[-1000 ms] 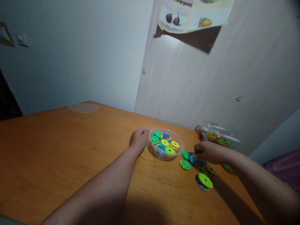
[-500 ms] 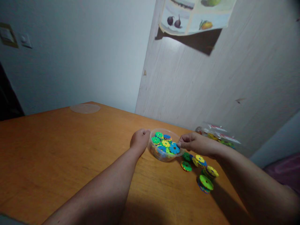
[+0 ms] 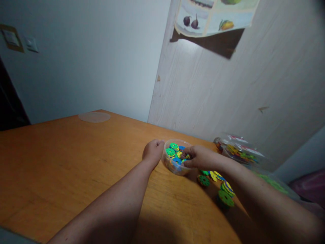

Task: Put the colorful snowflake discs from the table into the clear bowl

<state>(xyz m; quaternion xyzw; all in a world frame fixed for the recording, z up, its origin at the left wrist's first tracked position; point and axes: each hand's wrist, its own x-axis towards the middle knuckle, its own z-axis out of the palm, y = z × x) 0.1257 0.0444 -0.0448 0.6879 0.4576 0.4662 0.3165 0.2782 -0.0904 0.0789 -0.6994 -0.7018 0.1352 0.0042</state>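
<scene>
A round clear plastic tub (image 3: 178, 170) holds several green, blue and yellow notched interlocking discs (image 3: 170, 152). My left hand (image 3: 153, 151) is closed at the tub's left side, gripping its rim; the fingertips are hidden. Over the right part of the tub, my right hand (image 3: 195, 156) reaches in with thumb and fingers bent round discs, which it mostly covers. Right of the tub, more discs lie on the table, among them a green disc (image 3: 203, 180), a yellow stack (image 3: 227, 188) and a green-topped stack (image 3: 225, 199).
A clear round lid (image 3: 94, 117) lies at the far left corner of the wooden table (image 3: 101, 152). Behind my right forearm stand clear packs of coloured pieces (image 3: 241, 153). Walls border the table's back, with a fruit poster (image 3: 215, 20) on the right one.
My right hand has moved left from the tub's right rim, further in over the discs. The blue disc it pinched is now covered by the hand. My left hand stays at the tub.
</scene>
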